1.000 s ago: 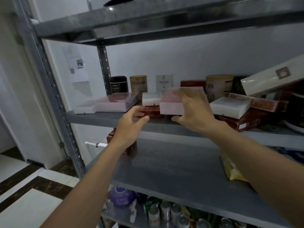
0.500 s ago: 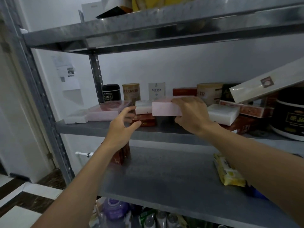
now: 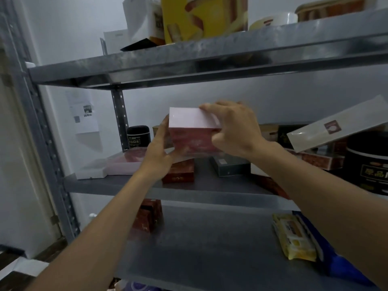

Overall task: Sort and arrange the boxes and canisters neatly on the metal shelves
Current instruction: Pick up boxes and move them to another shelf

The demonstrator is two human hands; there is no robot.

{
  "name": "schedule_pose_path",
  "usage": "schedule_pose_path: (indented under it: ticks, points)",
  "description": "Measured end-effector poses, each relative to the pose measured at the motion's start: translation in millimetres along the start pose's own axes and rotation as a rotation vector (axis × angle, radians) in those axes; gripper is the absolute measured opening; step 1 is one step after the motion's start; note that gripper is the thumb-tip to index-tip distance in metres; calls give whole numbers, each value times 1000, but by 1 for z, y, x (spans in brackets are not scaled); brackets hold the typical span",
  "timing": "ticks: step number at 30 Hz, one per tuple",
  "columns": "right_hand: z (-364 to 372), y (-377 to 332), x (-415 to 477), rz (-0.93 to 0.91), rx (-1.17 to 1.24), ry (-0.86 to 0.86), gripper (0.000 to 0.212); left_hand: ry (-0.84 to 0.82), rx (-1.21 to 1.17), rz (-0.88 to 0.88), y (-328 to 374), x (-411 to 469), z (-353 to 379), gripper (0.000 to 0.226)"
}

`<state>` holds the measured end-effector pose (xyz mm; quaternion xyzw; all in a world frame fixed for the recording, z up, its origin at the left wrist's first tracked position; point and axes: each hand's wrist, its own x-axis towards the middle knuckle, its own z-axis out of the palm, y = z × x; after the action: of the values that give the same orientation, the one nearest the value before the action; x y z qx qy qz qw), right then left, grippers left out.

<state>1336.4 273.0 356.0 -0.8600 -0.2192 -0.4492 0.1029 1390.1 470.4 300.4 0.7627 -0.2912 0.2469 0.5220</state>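
A pink box (image 3: 190,131) is held up above the middle metal shelf (image 3: 210,196), tilted so its red patterned face shows. My right hand (image 3: 233,129) grips its right end, fingers curled over the top edge and thumb on the front. My left hand (image 3: 159,152) supports its left side and bottom corner with fingers stretched along it. Below it on the shelf lie a dark red box (image 3: 178,172) and a grey box (image 3: 230,168). A flat pink box (image 3: 126,162) and a white box (image 3: 91,172) lie at the left. A black canister (image 3: 138,136) stands at the back.
At the right, a long white box (image 3: 336,129) leans over red boxes and a big black canister (image 3: 367,164). The top shelf (image 3: 189,61) carries a yellow box (image 3: 201,15). The lower shelf holds red boxes (image 3: 147,215) and a yellow packet (image 3: 294,236).
The pink box has been lifted off the stack and tilted up; my left hand has come up from below onto its left side. The grey box beneath now shows.
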Motion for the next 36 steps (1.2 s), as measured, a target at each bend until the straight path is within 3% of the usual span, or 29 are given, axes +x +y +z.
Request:
schedule_pose_path:
  ticks: [7,12,15,18,25,30,36]
  points:
    - [-9,11,7,3,189,60,60,97,-155,21,12,6,-3,63]
    - [-6,4,1,211,480,142,98,128,-354,-9,14,-3,-5,49]
    - [4,3,-12,320,804,50,110,121,-368,-33,13,-8,-9,50]
    - [21,4,-23,335,835,-7,101,113,-397,-84,11,-13,-13,46]
    - [23,-12,-24,394,873,65,90,59,-360,-104,10,-18,-18,53]
    - [11,-21,-27,448,926,104,70,32,-360,-102,10,-19,-13,56]
    - [-9,-21,-35,501,916,122,62,40,-439,-121,13,-19,10,46]
